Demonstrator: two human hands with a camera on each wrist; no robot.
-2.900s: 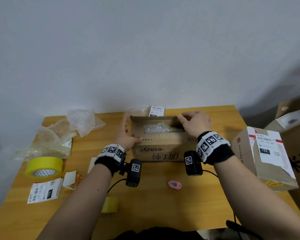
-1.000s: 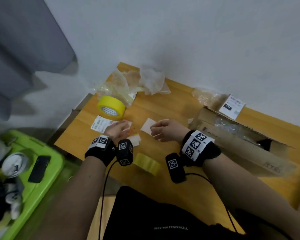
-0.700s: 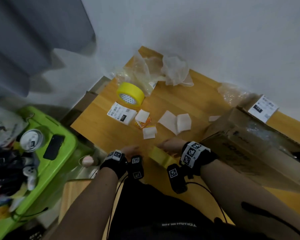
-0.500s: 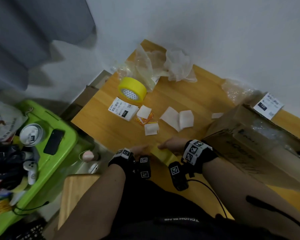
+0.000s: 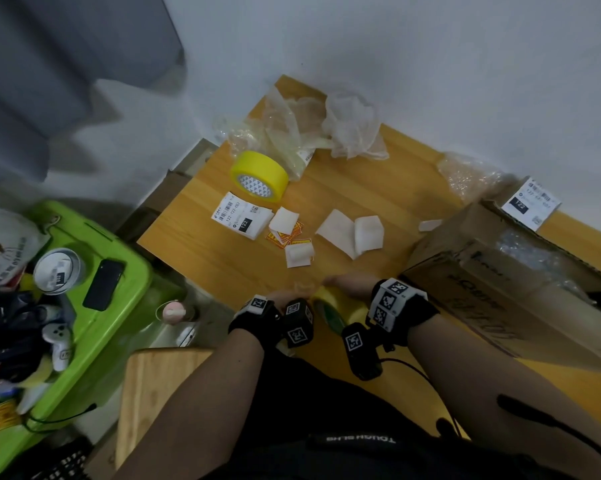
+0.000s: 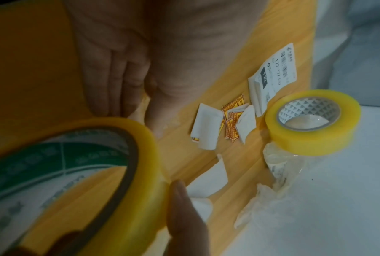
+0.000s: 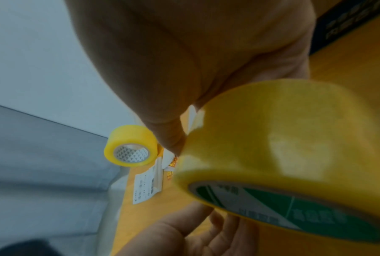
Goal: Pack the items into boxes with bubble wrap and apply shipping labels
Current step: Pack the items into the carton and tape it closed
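Observation:
Both hands hold a small yellow tape roll (image 5: 331, 308) with a green-printed core at the table's near edge. My right hand (image 5: 339, 284) grips it from above, fingers curved over its outer face (image 7: 294, 138). My left hand (image 5: 292, 296) holds it from below, thumb (image 6: 184, 213) pressed on the roll's outer edge (image 6: 138, 173). The open cardboard box (image 5: 493, 292) with bubble wrap (image 5: 524, 251) inside stands to the right, a shipping label (image 5: 531, 204) at its far flap. Another label (image 5: 241, 220) lies flat on the table.
A larger yellow tape roll (image 5: 259, 176) stands at the far left by crumpled plastic bags (image 5: 327, 129). White paper backings (image 5: 351, 232) and orange stickers (image 5: 287, 235) lie mid-table. Left of the table sits a green bin (image 5: 94, 271) with a phone and clutter.
My hands left the box, moved to the table's near left edge and took up the small tape roll. The view swung left and down; the hands barely moved in the last half second.

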